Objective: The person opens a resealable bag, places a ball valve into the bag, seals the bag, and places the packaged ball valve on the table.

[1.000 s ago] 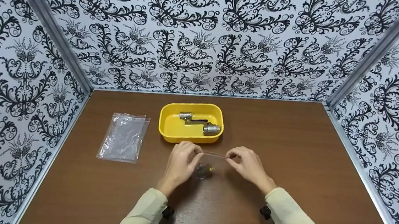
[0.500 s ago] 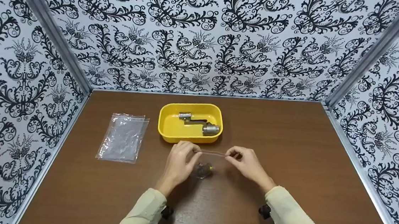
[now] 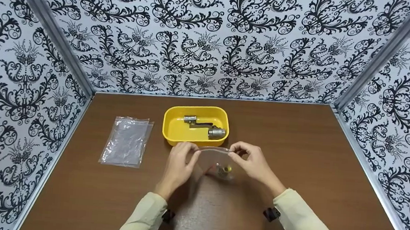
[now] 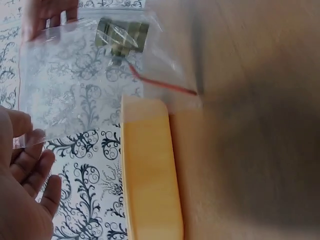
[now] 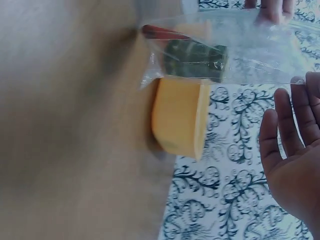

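Worktop, one, brown, wood-grained: is lying beneath both sets of fingers and catching a pale sheen on the near side of them.

Walls, three, white with black scrollwork: back wall is rising well beyond the fingers; left wall and right wall are flanking them, well apart. Grey metal posts are standing at the two far corners.

Left hand: its fingers are pinching one top corner of a clear plastic bag. Right hand: its fingers are pinching the opposite top corner. The bag is hanging between the two.

Valve, one, with red handle: is sitting inside the bag, below the fingers and nearer the right ones.

Yellow tray, one: is standing just beyond the left fingers, holding a small silver fitting, a larger silver fitting and a dark lever.

Flat clear bags, stacked: are lying leftward of the left fingers, well apart.

Pale sleeves: are covering both forearms, behind the fingers.
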`<state>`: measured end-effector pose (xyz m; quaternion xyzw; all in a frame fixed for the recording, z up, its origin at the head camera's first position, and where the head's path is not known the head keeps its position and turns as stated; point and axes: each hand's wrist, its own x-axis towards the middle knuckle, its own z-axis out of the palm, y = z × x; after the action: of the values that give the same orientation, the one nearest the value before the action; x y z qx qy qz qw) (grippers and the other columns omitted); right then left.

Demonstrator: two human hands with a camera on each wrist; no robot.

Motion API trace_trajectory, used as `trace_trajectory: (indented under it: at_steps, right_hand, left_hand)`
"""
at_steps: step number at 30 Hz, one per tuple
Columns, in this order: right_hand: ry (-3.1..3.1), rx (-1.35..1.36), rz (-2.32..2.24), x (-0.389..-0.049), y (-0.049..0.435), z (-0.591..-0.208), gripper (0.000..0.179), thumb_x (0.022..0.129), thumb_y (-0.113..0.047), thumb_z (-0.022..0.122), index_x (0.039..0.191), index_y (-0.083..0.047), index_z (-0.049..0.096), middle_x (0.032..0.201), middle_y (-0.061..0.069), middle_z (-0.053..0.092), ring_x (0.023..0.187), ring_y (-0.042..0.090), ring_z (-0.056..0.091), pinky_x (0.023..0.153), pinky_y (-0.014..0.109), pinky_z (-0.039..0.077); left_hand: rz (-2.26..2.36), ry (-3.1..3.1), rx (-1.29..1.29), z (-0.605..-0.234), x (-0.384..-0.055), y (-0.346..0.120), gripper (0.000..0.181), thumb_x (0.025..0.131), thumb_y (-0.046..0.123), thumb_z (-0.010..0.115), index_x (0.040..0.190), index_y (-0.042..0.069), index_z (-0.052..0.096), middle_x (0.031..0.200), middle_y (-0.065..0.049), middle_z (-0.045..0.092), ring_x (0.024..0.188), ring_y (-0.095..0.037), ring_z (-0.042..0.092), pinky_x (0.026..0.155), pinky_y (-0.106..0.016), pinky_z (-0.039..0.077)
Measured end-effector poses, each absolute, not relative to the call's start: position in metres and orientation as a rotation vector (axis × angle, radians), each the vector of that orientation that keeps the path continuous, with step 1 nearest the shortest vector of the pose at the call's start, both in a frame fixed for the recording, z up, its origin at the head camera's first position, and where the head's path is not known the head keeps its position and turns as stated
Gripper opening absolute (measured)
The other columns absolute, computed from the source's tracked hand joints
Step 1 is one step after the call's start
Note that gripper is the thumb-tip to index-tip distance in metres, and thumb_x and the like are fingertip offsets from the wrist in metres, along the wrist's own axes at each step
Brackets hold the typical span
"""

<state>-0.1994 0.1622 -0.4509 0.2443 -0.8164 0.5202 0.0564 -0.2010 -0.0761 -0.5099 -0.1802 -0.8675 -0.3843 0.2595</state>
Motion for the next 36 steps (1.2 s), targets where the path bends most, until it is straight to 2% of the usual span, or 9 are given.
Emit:
trace_trajectory:
  at_steps: [6, 10, 12, 15, 18, 25, 30, 36]
  right_hand:
    - [-2.480, 0.817, 1.511, -0.200, 0.159, -0.449, 0.005, 0.090, -0.005, 0.066, 0.088, 0.000, 0.065, 0.081, 0.006, 0.066, 0.072, 0.008, 0.057, 0.066, 0.020, 0.048]
    - [-2.471, 0.863, 1.435, -0.209, 0.163, -0.466, 0.005, 0.092, -0.012, 0.067, 0.090, -0.008, 0.067, 0.083, 0.000, 0.067, 0.073, 0.006, 0.058, 0.065, 0.023, 0.050]
    - [-2.472, 0.864, 1.397, -0.213, 0.165, -0.473, 0.004, 0.091, -0.015, 0.067, 0.091, -0.011, 0.067, 0.084, -0.004, 0.066, 0.074, 0.006, 0.058, 0.066, 0.027, 0.051]
    - [-2.458, 0.843, 1.370, -0.213, 0.166, -0.470, 0.004, 0.090, -0.011, 0.068, 0.090, -0.007, 0.068, 0.084, -0.002, 0.067, 0.073, 0.008, 0.059, 0.065, 0.031, 0.052]
    - [-2.444, 0.838, 1.363, -0.212, 0.167, -0.468, 0.005, 0.089, -0.009, 0.069, 0.090, -0.004, 0.068, 0.084, 0.000, 0.068, 0.074, 0.009, 0.059, 0.066, 0.030, 0.052]
    - [-2.458, 0.863, 1.403, -0.211, 0.169, -0.470, 0.003, 0.091, -0.011, 0.067, 0.092, -0.010, 0.069, 0.086, -0.003, 0.068, 0.076, 0.006, 0.058, 0.068, 0.022, 0.049]
    - [-2.452, 0.885, 1.380, -0.212, 0.169, -0.474, 0.009, 0.093, -0.018, 0.065, 0.092, -0.010, 0.068, 0.085, -0.004, 0.067, 0.075, 0.006, 0.058, 0.067, 0.025, 0.050]
    - [-2.456, 0.889, 1.377, -0.213, 0.170, -0.477, 0.011, 0.094, -0.020, 0.064, 0.092, -0.009, 0.067, 0.083, -0.004, 0.065, 0.075, 0.007, 0.058, 0.067, 0.030, 0.050]
  left_hand:
    - [-0.886, -2.456, -0.588, -0.495, -0.200, -0.060, 0.020, 0.093, 0.033, 0.066, 0.107, 0.018, 0.066, 0.103, 0.004, 0.069, 0.105, -0.015, 0.061, 0.097, -0.038, 0.042]
    - [-0.694, -2.409, -0.698, -0.484, -0.199, -0.045, 0.017, 0.091, 0.033, 0.068, 0.104, 0.022, 0.069, 0.102, 0.008, 0.071, 0.109, -0.015, 0.061, 0.103, -0.042, 0.036]
    - [-0.611, -2.364, -0.728, -0.478, -0.199, -0.039, 0.012, 0.090, 0.032, 0.069, 0.099, 0.023, 0.070, 0.096, 0.010, 0.072, 0.105, -0.013, 0.062, 0.103, -0.043, 0.037]
    - [-0.566, -2.331, -0.768, -0.472, -0.201, -0.034, 0.010, 0.092, 0.030, 0.067, 0.096, 0.022, 0.070, 0.093, 0.010, 0.072, 0.100, -0.014, 0.063, 0.101, -0.042, 0.039]
    - [-0.587, -2.336, -0.794, -0.469, -0.202, -0.032, 0.012, 0.093, 0.032, 0.065, 0.098, 0.021, 0.069, 0.094, 0.010, 0.072, 0.099, -0.015, 0.063, 0.098, -0.039, 0.040]
    - [-0.612, -2.354, -0.819, -0.470, -0.200, -0.030, 0.012, 0.094, 0.029, 0.063, 0.099, 0.019, 0.068, 0.095, 0.008, 0.071, 0.098, -0.015, 0.063, 0.091, -0.036, 0.043]
    - [-0.576, -2.359, -0.797, -0.472, -0.200, -0.027, 0.011, 0.095, 0.028, 0.061, 0.097, 0.018, 0.065, 0.093, 0.005, 0.066, 0.100, -0.017, 0.060, 0.089, -0.036, 0.043]
    - [-0.572, -2.360, -0.767, -0.474, -0.200, -0.025, 0.013, 0.096, 0.029, 0.059, 0.095, 0.018, 0.066, 0.092, 0.005, 0.068, 0.103, -0.018, 0.061, 0.092, -0.038, 0.043]
